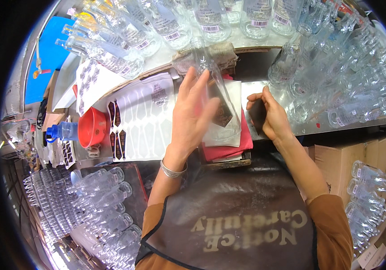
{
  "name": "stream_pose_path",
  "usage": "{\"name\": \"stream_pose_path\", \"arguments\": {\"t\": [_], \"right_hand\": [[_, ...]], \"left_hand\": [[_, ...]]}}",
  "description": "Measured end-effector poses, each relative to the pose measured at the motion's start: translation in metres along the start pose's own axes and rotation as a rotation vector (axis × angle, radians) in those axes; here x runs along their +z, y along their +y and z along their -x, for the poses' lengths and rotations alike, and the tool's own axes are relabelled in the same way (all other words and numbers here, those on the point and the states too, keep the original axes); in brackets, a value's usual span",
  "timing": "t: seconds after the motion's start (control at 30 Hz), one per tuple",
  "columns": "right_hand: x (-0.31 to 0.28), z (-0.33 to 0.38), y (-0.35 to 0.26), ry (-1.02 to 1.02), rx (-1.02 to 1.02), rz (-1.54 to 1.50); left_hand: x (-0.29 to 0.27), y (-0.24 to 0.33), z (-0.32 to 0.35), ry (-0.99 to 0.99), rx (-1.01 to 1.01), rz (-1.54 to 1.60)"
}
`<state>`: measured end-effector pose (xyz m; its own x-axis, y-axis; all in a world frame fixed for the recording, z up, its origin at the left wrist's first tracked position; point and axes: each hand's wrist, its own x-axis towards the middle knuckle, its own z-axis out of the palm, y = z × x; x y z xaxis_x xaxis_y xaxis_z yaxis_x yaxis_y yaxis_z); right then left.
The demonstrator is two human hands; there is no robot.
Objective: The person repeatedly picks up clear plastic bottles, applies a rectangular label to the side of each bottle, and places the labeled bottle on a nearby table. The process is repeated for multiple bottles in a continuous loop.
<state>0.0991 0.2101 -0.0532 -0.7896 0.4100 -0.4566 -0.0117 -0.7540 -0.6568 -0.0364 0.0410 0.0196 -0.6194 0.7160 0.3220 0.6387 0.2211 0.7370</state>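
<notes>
Fingers (198, 96) of the left hand (192, 118) are spread along a clear glass bottle (214, 90), which is held tilted above a white cloth (234, 96) on a red pad (240, 144) at the near edge of the counter (265, 87). Beside it, a dark label (258, 114) is pinched by the right hand (269, 118). Farther back, rows of labelled clear bottles (211, 20) are laid across the counter.

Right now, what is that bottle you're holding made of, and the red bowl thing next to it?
The bottle under the left hand looks like clear glass, perhaps hard plastic: you see straight through it, and it glints. The red bowl seems to be smooth plastic, with one even colour and a soft shine.
</notes>
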Motion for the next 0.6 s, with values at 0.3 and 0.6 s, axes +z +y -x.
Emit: {"name": "stream_pose_path", "arguments": {"t": [0.3, 0.6], "right_hand": [[0.008, 0.010, -0.015, -0.102, -0.157, 0.054], [0.086, -0.024, -0.071, -0.317, -0.928, 0.876]], "left_hand": [[0.002, 0.000, -0.001, -0.001, 0.002, -0.032], [0.007, -0.004, 0.000, 0.027, -0.093, 0.176]]}}
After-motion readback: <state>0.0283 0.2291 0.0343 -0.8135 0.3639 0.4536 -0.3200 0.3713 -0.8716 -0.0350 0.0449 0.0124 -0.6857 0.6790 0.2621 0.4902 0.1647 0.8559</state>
